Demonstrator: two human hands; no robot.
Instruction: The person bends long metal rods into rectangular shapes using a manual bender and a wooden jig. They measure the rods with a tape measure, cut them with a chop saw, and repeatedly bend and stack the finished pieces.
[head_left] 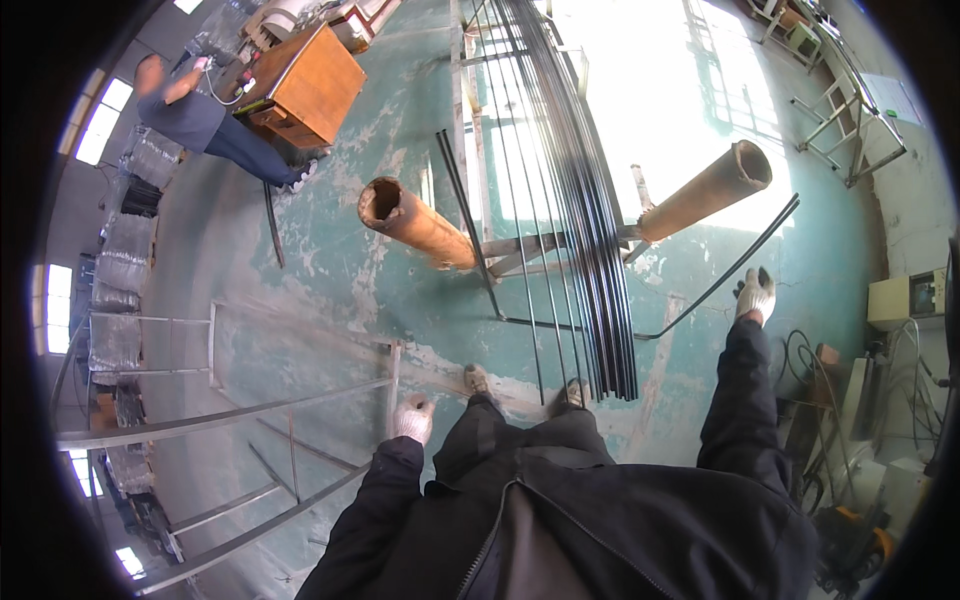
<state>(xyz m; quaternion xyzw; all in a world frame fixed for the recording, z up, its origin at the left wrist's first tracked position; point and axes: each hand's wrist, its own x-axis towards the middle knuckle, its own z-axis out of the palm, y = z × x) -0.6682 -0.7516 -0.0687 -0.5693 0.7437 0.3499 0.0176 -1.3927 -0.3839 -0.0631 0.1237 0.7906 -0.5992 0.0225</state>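
My left hand (pixel 413 420), in a white glove, hangs low beside my left leg, close to the end of a metal frame. Its fingers look curled in, and I see nothing in them. My right hand (pixel 757 296), gloved in white with dark fingers, reaches out to the right with its fingers apart and holds nothing. Nearest to it is a dark bent rod (pixel 735 272), with a gap between. A bundle of long dark metal bars (pixel 600 270) lies across a low support ahead of my feet. A few thinner bars (pixel 537 250) lie apart on its left.
Two rusty upright pipes (pixel 430 232) (pixel 705 192) flank the bars. A grey metal frame (pixel 250 412) stands at left. A person (pixel 195 125) stands by a wooden cabinet (pixel 312 88) at the far left. Hoses (pixel 815 375) and equipment line the right wall.
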